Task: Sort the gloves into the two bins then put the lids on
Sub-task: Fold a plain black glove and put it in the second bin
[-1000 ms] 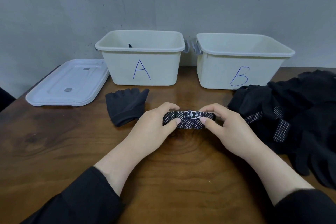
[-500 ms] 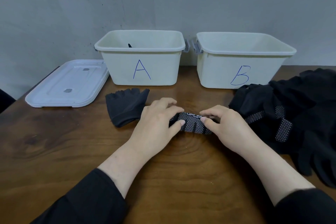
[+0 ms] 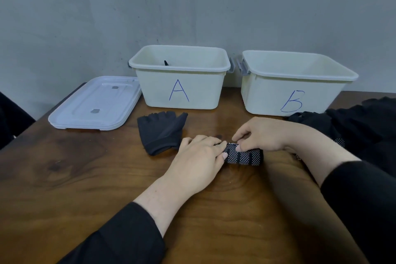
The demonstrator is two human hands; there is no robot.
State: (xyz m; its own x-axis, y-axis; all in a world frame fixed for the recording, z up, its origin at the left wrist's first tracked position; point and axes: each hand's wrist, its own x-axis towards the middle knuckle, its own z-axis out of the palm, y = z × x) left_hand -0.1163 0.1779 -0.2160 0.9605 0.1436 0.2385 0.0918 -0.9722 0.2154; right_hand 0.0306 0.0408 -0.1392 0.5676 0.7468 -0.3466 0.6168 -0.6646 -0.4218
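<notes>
Grey wall behind, dark wooden table below. At the table's middle both hands work on one rolled dotted glove: the left hand has its fingers curled over the roll's left end, fingertips pressed against it, and the right hand pinches the roll's top edge between thumb and curled fingers. The roll lies on the wood, in front of the gap between the two bins. Just left of the left hand lies a plain black fingerless glove. Behind it stands bin A, open, with a dark scrap showing inside; bin B stands open beside it. A pile of black gloves lies at the right, touching bin B. White lids lie stacked flat left of bin A.
</notes>
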